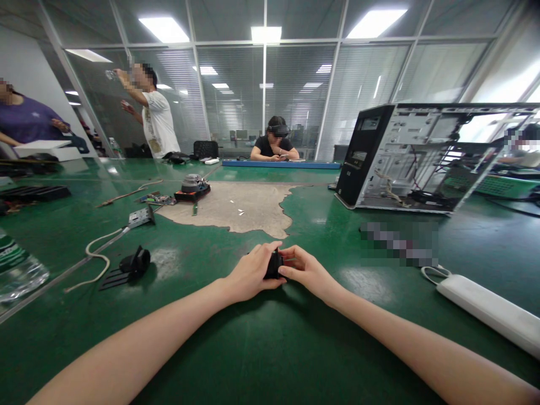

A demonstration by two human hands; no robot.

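Observation:
Both hands meet over the green table around a small black part (273, 265), whose kind I cannot make out because fingers cover most of it. My left hand (251, 271) wraps it from the left, thumb on the near side and fingers over the top. From the right, my right hand (310, 273) pinches its edge between thumb and fingers. To the left lies a black plastic piece with a round end and several prongs (129, 267). Beyond the hands, a bare grey patch (257, 211) with a ragged edge breaks the green surface (253, 349).
An open computer case (367, 157) stands at the right, with a white power strip (485, 309) nearer me. At the left are a water bottle (19, 270), a cable with a metal bracket (141, 216) and a heatsink fan (193, 185). A person (276, 140) sits across the table.

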